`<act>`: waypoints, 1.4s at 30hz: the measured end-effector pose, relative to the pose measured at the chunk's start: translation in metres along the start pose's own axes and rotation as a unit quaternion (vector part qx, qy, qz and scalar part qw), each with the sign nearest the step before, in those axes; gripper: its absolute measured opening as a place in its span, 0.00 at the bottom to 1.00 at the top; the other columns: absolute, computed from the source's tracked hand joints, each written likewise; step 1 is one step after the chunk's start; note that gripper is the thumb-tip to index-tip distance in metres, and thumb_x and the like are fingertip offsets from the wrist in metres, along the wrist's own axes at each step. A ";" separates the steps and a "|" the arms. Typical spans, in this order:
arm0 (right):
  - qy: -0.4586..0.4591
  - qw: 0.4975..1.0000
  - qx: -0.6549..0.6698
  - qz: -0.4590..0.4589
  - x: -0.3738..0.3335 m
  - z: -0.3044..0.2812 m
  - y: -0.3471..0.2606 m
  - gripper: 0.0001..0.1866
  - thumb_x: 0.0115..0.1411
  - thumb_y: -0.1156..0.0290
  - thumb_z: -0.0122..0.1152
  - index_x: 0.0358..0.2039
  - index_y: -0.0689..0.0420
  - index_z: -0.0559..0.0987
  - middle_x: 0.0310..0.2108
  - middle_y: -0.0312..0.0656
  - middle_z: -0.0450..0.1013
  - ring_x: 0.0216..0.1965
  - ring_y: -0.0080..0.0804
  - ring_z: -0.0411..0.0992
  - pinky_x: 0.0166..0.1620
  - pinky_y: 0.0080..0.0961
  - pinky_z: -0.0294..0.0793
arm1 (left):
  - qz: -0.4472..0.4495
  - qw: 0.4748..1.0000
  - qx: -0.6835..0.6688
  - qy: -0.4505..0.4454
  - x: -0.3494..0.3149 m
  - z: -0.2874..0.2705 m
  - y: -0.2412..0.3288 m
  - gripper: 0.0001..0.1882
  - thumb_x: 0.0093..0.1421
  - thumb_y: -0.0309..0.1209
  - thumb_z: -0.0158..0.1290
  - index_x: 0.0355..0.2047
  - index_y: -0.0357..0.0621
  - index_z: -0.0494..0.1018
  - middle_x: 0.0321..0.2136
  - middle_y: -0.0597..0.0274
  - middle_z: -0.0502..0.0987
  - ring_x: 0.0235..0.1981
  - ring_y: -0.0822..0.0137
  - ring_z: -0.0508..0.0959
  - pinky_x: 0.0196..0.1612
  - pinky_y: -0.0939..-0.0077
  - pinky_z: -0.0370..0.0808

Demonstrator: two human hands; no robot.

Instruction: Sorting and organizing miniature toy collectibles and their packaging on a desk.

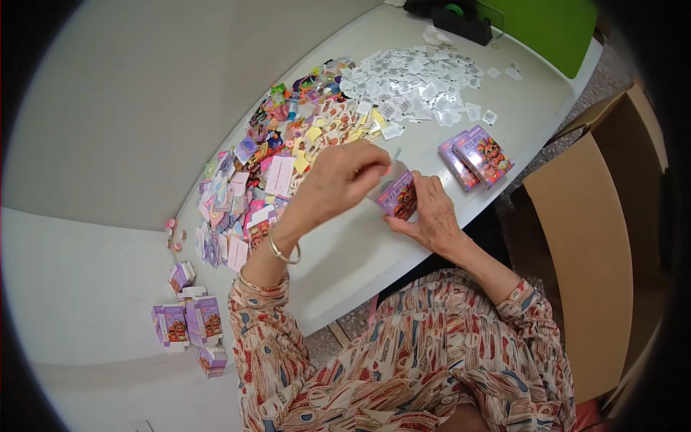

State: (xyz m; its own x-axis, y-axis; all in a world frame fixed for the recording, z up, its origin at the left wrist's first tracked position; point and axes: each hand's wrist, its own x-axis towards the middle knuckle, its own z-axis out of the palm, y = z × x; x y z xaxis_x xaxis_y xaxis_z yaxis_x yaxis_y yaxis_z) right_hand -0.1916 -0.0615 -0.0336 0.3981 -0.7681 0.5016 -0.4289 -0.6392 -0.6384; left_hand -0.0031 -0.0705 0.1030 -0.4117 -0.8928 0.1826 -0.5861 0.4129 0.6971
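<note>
My right hand (435, 214) is wrapped round the side of a small purple printed box (400, 196), which it holds tilted above the white table (345, 277). Close to the upper end of that box, my left hand (344, 180) is closed in a pinch. A thin, see-through bit shows between its fingertips and the box, too blurred to name. A metal bangle (283, 246) circles my left wrist. Two finished-looking purple boxes (486, 157) lie partly overlapping to the right of my right hand.
Beyond my hands spreads a heap of small white printed slips (417, 83). Mixed colourful cards and packets (252, 187) lie along the wall. Several purple boxes (205, 317) stand at the left. A tape dispenser (464, 25) sits at the back; an open cardboard carton (583, 266) is at the right.
</note>
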 end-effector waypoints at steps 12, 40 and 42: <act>-0.004 1.000 0.009 0.016 0.001 -0.008 -0.001 0.55 0.40 0.59 0.77 0.62 0.65 0.53 0.41 0.54 0.68 0.42 0.50 0.69 0.42 0.38 0.73 | -0.101 0.977 0.092 0.163 -0.040 0.020 -0.001 0.08 0.58 0.22 0.55 0.40 0.38 0.75 0.36 0.55 0.77 0.30 0.64 0.79 0.31 0.76 0.75; -0.020 0.997 0.071 -0.014 0.010 -0.012 -0.005 0.47 0.39 0.69 0.72 0.58 0.63 0.55 0.38 0.51 0.67 0.38 0.51 0.71 0.39 0.39 0.73 | -0.077 0.969 -0.028 0.233 -0.048 0.087 -0.001 0.14 0.61 0.25 0.56 0.47 0.37 0.76 0.42 0.53 0.80 0.40 0.70 0.79 0.44 0.76 0.75; -0.020 0.996 0.086 0.001 0.008 -0.015 -0.006 0.46 0.39 0.69 0.72 0.57 0.63 0.56 0.37 0.51 0.67 0.38 0.51 0.71 0.39 0.39 0.73 | -0.147 0.969 -0.021 0.199 -0.044 0.083 0.007 0.14 0.60 0.25 0.57 0.47 0.37 0.76 0.38 0.54 0.81 0.38 0.71 0.79 0.41 0.77 0.75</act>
State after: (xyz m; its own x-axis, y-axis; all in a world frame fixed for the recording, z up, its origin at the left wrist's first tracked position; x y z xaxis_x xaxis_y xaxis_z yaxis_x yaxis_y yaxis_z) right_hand -0.1980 -0.0650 -0.0171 0.4308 -0.7652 0.4784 -0.2852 -0.6184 -0.7323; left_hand -0.0470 -0.0134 0.0418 0.0746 -0.9729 0.2187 -0.6050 0.1302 0.7855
